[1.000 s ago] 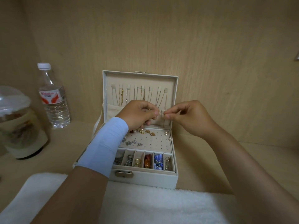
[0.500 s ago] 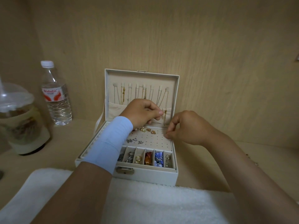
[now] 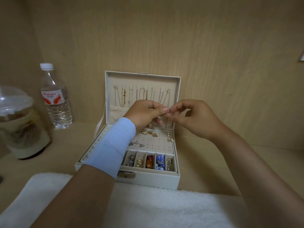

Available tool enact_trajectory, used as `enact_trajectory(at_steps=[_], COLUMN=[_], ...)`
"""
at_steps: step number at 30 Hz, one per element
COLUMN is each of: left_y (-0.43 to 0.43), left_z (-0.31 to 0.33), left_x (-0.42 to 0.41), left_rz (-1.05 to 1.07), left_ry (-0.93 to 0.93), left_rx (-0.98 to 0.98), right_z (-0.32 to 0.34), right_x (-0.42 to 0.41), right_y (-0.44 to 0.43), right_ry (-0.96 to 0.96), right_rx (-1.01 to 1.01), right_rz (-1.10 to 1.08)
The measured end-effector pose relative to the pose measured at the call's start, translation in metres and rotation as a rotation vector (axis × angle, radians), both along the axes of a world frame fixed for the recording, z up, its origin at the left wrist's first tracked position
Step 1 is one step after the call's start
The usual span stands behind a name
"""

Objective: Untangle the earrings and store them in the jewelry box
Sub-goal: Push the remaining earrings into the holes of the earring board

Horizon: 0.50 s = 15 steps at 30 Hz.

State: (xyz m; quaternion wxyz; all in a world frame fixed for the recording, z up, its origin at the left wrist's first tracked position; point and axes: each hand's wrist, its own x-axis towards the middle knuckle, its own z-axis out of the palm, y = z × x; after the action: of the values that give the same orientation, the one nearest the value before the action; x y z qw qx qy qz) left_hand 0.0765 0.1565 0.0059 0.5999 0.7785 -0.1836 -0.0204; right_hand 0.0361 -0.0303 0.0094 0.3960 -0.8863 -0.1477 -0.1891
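Both hands are raised over the open box [image 3: 148, 181], and their fingertips meet in front of the lid's lower edge. The left hand [image 3: 144, 112] comes in from the left, with its thumb and forefinger closed in a tight pinch. The right hand [image 3: 197, 119] faces it, and its fingers [image 3: 173, 111] are pinched toward the same spot, the others loosely curled. The earring they work on is hidden in that pinch and too small to make out. A thin strand seems to drop below it, but I cannot tell it apart from the chains [image 3: 144, 96] hanging in the lid behind. The next move probably turns on one relation: the holed panel [image 3: 154, 145] lies straight below the pinch and a little toward the person. Other studs [image 3: 148, 132] sit along its far edge, and its right and near parts are bare. The two hands are equally close to the piece, but the left forearm crosses the box's left side, so the right hand likely has the freer way down. A dangling piece would hang upright, and its post would need to point down into a hole. The front compartments [image 3: 148, 162] already hold earrings.
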Motion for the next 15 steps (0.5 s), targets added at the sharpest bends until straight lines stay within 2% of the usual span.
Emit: enact_trajectory(at_steps=[5,11,15], left_y=[-0.0053,-0.0049,-0.0029], left_z=[0.0016,0.0053,0.0051], left_x=[-0.0033,-0.0046,-0.0039], left_rz=[0.007,-0.067,-0.099], left_ry=[0.065,0.115,0.140], left_rx=[-0.107,-0.108,-0.081], right_z=[-0.0008,-0.0004,0.0002], right_x=[0.0033,0.0049,0.0025], right_y=[0.0049,0.0053,0.0047], right_ry=[-0.059,-0.079,-0.073], right_rx=[0.123,0.282,0.298], right_rz=[-0.016,-0.017,0.019])
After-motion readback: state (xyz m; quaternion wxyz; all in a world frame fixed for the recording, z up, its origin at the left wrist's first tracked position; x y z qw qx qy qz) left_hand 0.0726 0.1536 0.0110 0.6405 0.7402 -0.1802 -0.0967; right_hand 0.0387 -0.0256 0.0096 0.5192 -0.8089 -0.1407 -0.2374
